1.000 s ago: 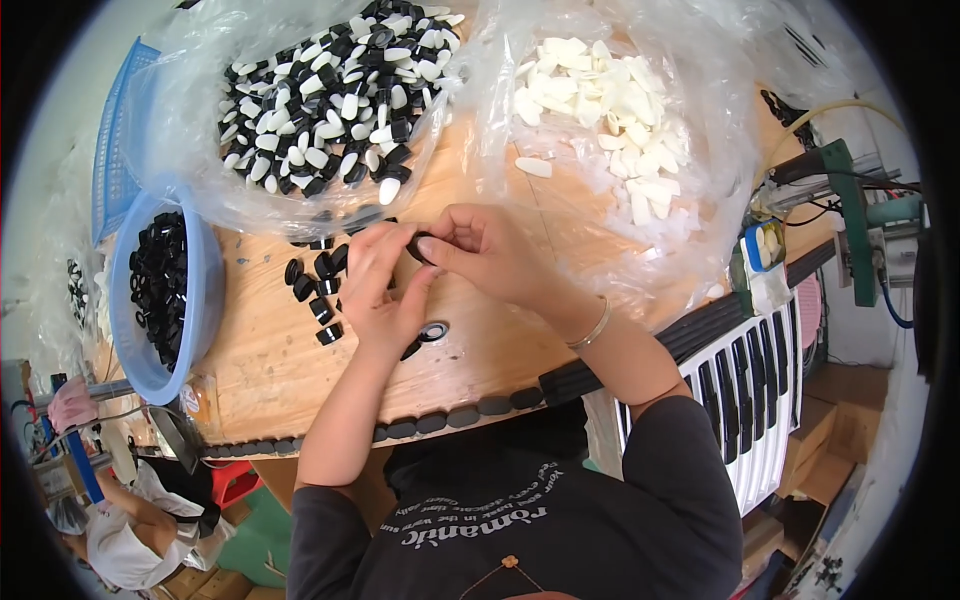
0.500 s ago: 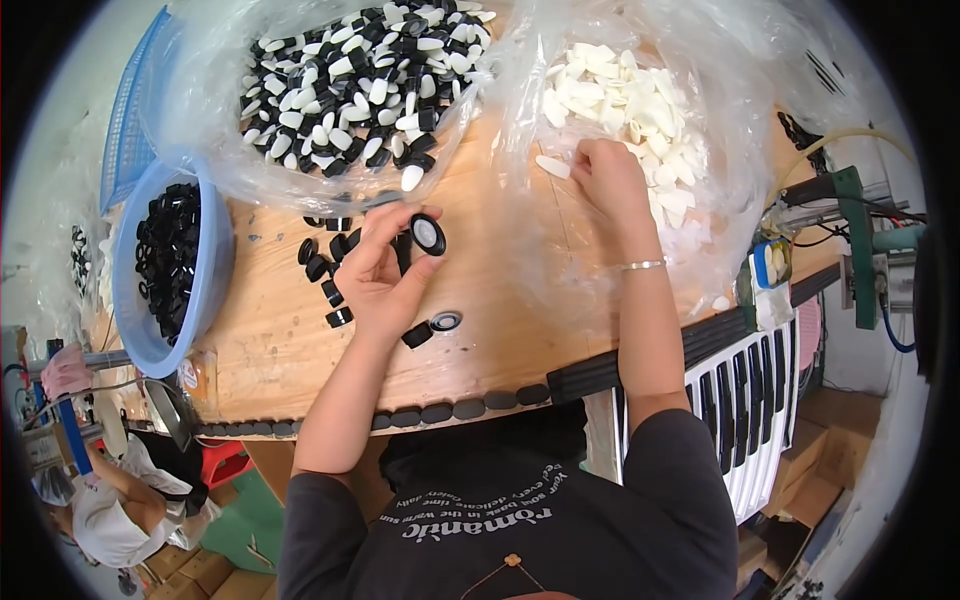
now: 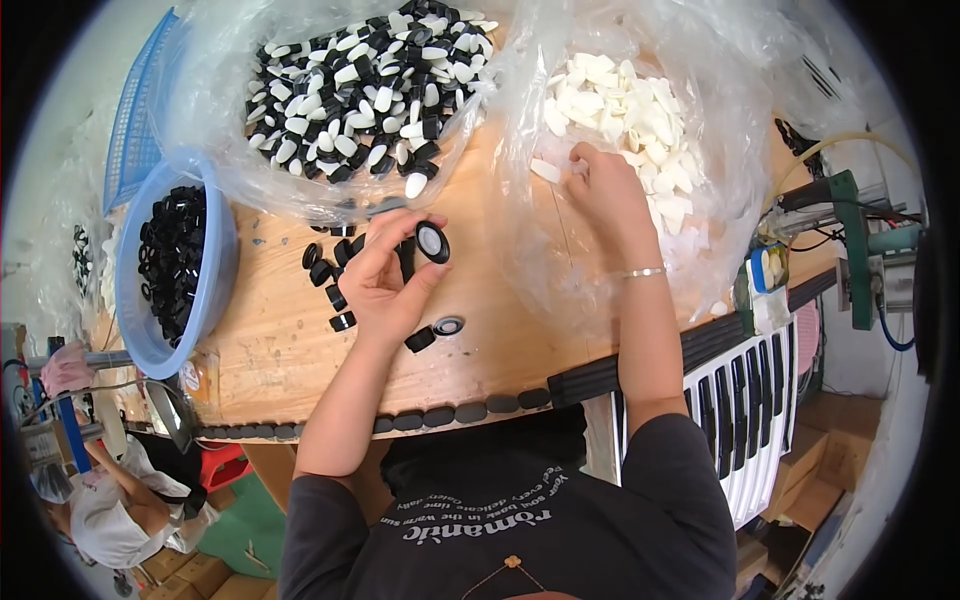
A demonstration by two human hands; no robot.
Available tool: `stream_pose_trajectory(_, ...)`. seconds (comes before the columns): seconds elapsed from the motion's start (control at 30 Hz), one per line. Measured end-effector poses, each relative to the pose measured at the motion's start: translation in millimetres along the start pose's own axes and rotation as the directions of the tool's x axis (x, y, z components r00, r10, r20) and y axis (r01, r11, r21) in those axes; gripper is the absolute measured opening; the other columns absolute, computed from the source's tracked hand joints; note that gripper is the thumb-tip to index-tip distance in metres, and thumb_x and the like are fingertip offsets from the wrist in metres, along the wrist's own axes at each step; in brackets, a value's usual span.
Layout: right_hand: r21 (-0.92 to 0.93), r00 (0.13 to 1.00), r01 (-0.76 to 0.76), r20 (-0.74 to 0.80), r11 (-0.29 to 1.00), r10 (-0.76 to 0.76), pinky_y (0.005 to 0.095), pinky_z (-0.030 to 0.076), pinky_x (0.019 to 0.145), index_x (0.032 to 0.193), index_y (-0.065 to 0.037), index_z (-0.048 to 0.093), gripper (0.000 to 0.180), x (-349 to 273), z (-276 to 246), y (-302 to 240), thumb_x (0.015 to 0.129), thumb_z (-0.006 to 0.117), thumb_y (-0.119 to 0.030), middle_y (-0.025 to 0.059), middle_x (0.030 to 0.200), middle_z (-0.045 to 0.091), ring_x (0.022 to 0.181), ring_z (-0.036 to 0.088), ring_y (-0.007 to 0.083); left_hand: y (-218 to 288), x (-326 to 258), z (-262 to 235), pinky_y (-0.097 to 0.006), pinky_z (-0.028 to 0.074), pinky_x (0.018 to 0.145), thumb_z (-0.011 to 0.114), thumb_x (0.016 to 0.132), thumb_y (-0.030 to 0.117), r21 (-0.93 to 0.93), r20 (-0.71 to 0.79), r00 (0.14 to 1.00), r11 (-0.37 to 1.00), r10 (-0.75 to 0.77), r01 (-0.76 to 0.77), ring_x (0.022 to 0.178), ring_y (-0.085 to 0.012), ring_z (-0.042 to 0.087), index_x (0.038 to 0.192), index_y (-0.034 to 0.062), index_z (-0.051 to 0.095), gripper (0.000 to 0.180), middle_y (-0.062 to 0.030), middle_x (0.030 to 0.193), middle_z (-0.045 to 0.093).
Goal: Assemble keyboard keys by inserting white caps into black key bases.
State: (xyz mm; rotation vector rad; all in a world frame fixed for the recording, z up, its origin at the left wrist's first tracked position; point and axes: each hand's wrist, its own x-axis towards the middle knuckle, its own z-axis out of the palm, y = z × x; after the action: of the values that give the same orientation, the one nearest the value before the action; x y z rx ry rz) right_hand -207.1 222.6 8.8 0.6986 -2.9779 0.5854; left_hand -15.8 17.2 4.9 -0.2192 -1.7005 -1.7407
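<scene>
smooth round cap (image 3: 432, 242), left hand (image 3: 384, 285)

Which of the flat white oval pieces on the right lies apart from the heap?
The flat white oval piece just left of the right hand; it lies alone, while the others are bunched in the heap.

Tub (image 3: 221, 270) on the counter (image 3: 520, 330) at left, caps (image 3: 172, 270) inside; right of it, loose caps (image 3: 322, 272), then left grip (image 3: 384, 288) around a cap (image 3: 432, 242); behind, a heap (image 3: 370, 90) of parts within plastic (image 3: 215, 150); chips (image 3: 625, 105) right of the heap, right grip (image 3: 608, 192) before them
</scene>
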Motion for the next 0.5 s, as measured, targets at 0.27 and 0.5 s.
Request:
stream_pose_trajectory(0.27,0.122,0.994,-0.038,0.106,0.992,0.025,0.0411,0.051,0.077,0.089,-0.001,0.067,0.021,0,-15,10,0.071,0.057,-0.004,0.0206,0.080,0.066,0.081,0.064,0.0359,-1,0,-2,-0.031,0.043,0.093,0.071,0.067,-0.013,0.039,-0.008,0.999,0.998,-0.046,0.046,0.104,-0.0220,0.056,0.115,-0.0055,0.059,0.050,-0.0150,0.109,0.061)
stream_pose_trajectory(0.5,0.142,0.994,0.067,0.081,0.988,-0.079,0.0351,0.048,0.060,0.090,0.000,0.063,0.019,-2,-6,27,0.072,0.061,-0.003,0.0130,0.065,0.060,0.062,0.060,0.0263,-3,-1,-1,-0.031,0.043,0.092,0.070,0.067,-0.015,0.038,-0.005,0.997,0.997,-0.074,0.074,0.104,-0.0221,0.056,0.115,-0.0056,0.059,0.050,-0.0154,0.110,0.061)
